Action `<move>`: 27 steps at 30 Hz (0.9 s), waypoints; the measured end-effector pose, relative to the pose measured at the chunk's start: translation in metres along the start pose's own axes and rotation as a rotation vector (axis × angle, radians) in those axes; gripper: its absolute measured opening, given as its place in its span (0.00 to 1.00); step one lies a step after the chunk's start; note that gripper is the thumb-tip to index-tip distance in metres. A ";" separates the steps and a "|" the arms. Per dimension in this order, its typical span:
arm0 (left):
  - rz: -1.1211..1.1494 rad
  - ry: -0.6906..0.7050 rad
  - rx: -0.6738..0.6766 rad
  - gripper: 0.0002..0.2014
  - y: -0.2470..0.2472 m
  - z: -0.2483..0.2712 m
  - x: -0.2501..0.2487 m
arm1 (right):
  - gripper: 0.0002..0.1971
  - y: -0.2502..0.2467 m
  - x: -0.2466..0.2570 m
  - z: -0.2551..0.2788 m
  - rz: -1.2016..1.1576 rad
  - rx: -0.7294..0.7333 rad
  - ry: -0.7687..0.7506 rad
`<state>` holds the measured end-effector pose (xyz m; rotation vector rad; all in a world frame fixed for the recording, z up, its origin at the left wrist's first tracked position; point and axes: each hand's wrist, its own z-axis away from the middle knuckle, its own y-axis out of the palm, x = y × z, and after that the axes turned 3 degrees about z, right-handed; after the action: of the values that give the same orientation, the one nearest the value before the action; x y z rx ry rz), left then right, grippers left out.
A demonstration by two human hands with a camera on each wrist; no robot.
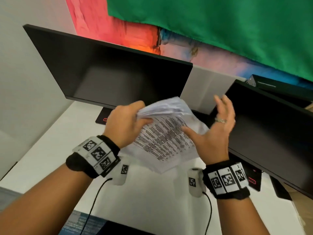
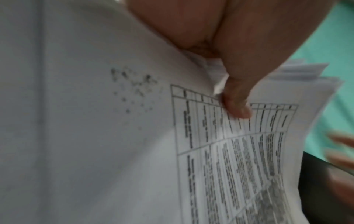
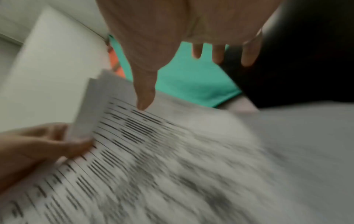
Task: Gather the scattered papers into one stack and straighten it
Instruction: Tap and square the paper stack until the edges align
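Observation:
A loose stack of printed papers hangs in the air above the white desk, its top sheets fanned apart. My left hand grips the stack's upper left corner, thumb on the front sheet, as the left wrist view shows with the thumb on the papers. My right hand is beside the stack's right edge with fingers spread and straight; its thumb tip touches the printed sheet. In the right wrist view the papers are blurred under the spread right hand.
A dark monitor stands behind the papers on the left and a second dark monitor close on the right. Cables run from both wrists over the desk's front edge. Green cloth hangs on the wall behind.

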<state>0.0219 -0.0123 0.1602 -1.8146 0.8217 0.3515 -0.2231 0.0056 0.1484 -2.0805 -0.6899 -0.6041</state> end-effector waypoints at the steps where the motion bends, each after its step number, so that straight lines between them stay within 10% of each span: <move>1: 0.083 -0.070 -0.047 0.15 -0.005 0.002 0.009 | 0.57 0.001 -0.012 0.010 0.030 -0.039 0.125; 6: 0.610 -0.304 -0.319 0.13 -0.026 0.008 0.033 | 0.67 0.020 -0.039 0.046 -0.378 0.030 0.695; 13: 1.312 -0.374 -0.271 0.22 0.010 0.005 0.023 | 0.45 0.056 0.003 0.024 -1.450 -0.030 0.901; 16: 1.494 -0.454 -0.157 0.23 0.029 0.014 0.024 | 0.43 0.056 0.011 0.021 -1.518 -0.044 0.990; 20: 1.468 -0.555 -0.076 0.23 0.040 0.028 0.036 | 0.08 0.038 0.004 0.026 -1.246 -0.104 1.023; 24: 1.229 -0.697 -0.156 0.25 0.031 0.031 0.055 | 0.32 0.010 -0.020 0.027 -1.120 -0.082 0.956; 27: 0.969 -0.579 0.096 0.27 0.022 0.019 0.051 | 0.31 -0.005 -0.036 0.029 -1.083 0.035 0.809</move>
<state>0.0460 -0.0181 0.1070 -1.0089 1.2058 1.3506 -0.2482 0.0233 0.1132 -1.0826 -1.2521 -1.8493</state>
